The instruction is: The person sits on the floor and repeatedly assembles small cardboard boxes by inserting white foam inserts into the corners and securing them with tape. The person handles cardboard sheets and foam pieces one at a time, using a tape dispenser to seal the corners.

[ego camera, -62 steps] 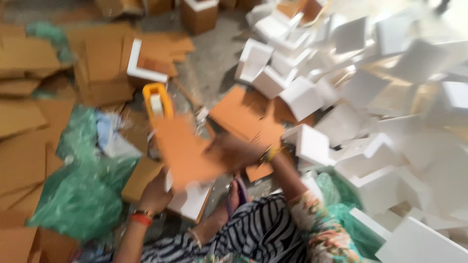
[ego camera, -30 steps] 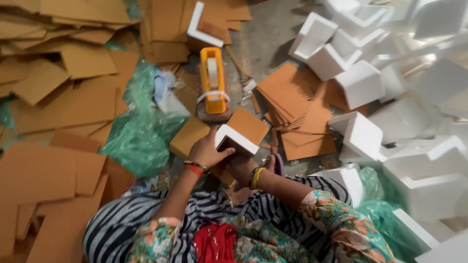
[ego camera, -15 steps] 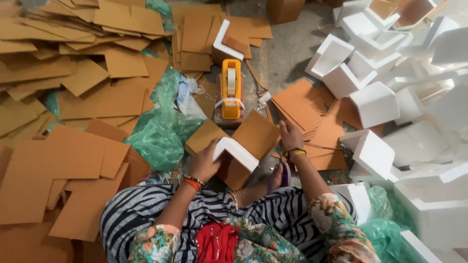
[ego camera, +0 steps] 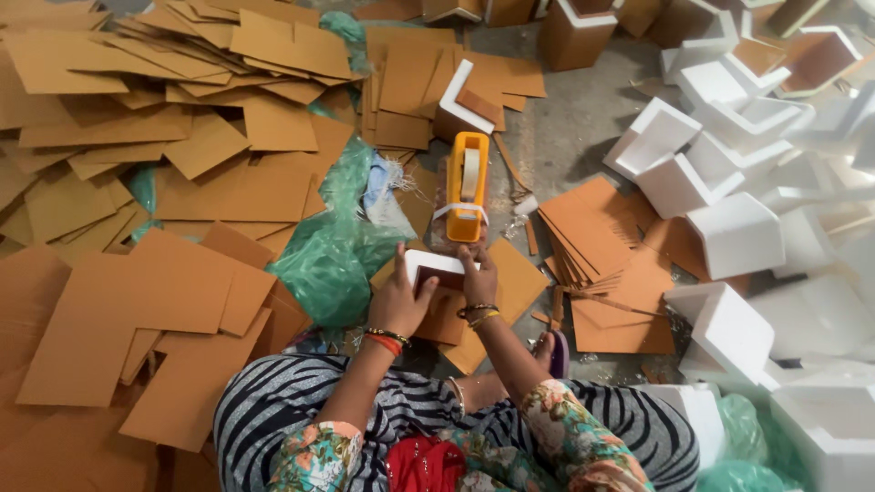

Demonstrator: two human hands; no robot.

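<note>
Your left hand (ego camera: pixel 401 301) and right hand (ego camera: pixel 479 273) both grip the white box (ego camera: pixel 436 270) just near of the tape dispenser (ego camera: pixel 467 187); it looks light and crushable, so hold its edges.

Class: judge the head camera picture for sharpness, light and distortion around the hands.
Head view: both hands, left hand and right hand, and the orange tape dispenser are sharp; light is soft and even; the white foam boxes glare near white, with edges stretched.
</note>
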